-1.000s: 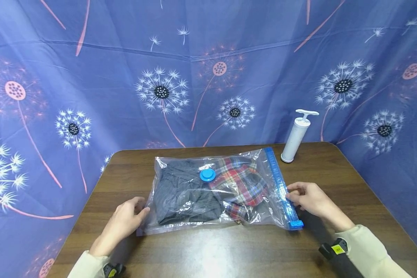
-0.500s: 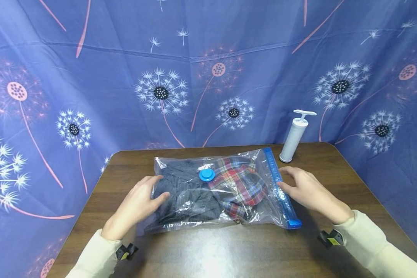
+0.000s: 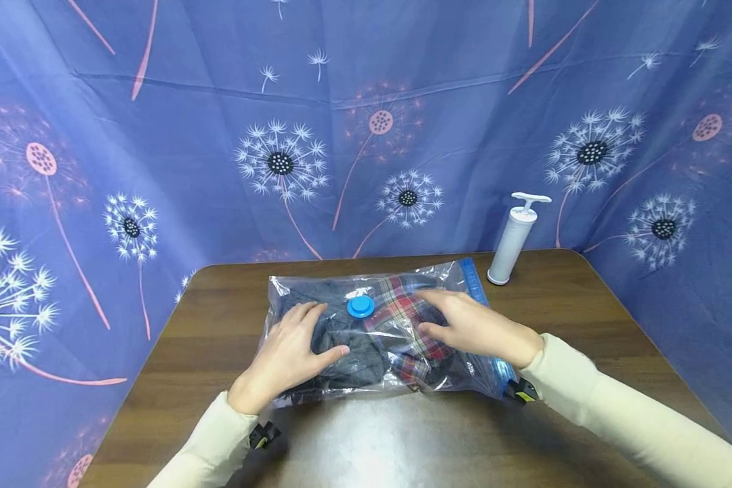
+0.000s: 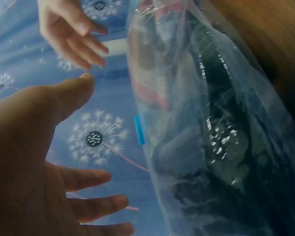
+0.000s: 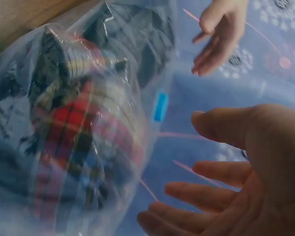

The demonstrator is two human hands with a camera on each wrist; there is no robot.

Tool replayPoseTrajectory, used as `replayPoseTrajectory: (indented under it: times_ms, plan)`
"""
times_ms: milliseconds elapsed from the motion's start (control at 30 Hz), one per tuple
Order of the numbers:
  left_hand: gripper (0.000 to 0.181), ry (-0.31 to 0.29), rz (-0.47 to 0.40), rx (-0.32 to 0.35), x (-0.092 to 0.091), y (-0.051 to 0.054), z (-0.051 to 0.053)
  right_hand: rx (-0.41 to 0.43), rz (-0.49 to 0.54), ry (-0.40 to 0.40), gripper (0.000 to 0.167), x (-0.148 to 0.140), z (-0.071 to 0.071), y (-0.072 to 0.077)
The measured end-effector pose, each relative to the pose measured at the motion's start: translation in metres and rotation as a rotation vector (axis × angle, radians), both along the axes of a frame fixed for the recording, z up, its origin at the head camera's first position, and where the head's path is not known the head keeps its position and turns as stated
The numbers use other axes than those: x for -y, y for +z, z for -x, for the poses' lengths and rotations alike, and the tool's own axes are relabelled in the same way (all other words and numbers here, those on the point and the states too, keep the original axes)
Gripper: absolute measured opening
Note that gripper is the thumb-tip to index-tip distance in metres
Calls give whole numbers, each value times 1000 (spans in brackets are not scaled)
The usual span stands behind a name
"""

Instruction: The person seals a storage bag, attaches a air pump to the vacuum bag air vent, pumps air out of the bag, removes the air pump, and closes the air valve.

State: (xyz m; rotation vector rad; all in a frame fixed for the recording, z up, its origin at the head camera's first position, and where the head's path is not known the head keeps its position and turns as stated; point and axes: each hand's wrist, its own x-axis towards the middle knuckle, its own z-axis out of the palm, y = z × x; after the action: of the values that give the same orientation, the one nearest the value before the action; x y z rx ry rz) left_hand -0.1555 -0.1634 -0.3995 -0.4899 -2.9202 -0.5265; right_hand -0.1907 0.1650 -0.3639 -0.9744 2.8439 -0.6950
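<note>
A clear plastic bag lies flat on the table, with dark folded clothing in its left part and red plaid cloth in its right. A round blue valve sits on top, and a blue zip strip runs along the right edge. My left hand hovers over the dark clothing, fingers spread. Over the plaid cloth is my right hand, its fingers loosely extended. Both wrist views show the hands apart from the bag, holding nothing.
A white hand pump with a T-shaped handle stands upright at the table's back right. The brown wooden table reaches a blue curtain with a dandelion pattern, which hangs behind it and at both sides.
My right hand has left the zip strip and moved left over the plaid cloth. My left hand has moved from the bag's left edge rightward over the dark clothing. The bag has hardly moved.
</note>
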Motion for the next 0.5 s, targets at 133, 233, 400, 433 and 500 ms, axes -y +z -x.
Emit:
replayPoseTrajectory:
  times_ms: [133, 233, 400, 433, 500]
  plan:
    - [99, 48, 76, 29, -3, -7, 5, 22, -39, 27, 57, 24, 12, -5]
    - [101, 100, 124, 32, -7, -10, 12, 32, -65, 40, 56, 41, 22, -7]
    - [101, 173, 158, 111, -6, -15, 18, 57, -99, 60, 50, 72, 37, -13]
    - [101, 179, 159, 123, -6, -17, 18, 59, -103, 63, 45, 78, 39, -15]
    - [100, 189, 152, 140, -6, -19, 18, 48, -124, 63, 35, 88, 43, -17]
